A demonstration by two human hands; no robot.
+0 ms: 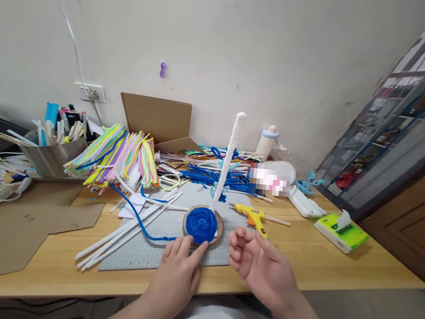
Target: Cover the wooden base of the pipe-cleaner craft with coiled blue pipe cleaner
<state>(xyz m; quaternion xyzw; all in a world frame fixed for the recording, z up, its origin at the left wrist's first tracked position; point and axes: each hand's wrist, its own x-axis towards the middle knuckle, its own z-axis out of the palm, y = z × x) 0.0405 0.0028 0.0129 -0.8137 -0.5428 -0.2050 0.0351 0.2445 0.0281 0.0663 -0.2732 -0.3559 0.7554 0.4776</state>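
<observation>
A round wood slice (221, 225) lies on the grey cutting mat (127, 259), with a coiled blue disc (202, 223) on it. From its back edge rises a white wrapped stick (227, 161), leaning slightly right, with blue loops around it. My left hand (179, 271) rests fingertips at the disc's front edge, fingers apart. A long blue pipe cleaner (140, 223) runs from the bundles at left to beside those fingertips. To the right of the slice, my right hand (260, 267) is raised palm up, its fingers loosely curled with nothing visible in them.
A yellow glue gun (252, 216) lies right of the slice; a green tissue pack (343, 232) is farther right. White strips (126, 231) cross the mat's left side. Behind are colourful pipe cleaner bundles (122, 158), blue pipe cleaners (199, 176), a bottle (266, 144) and a metal pot (53, 156).
</observation>
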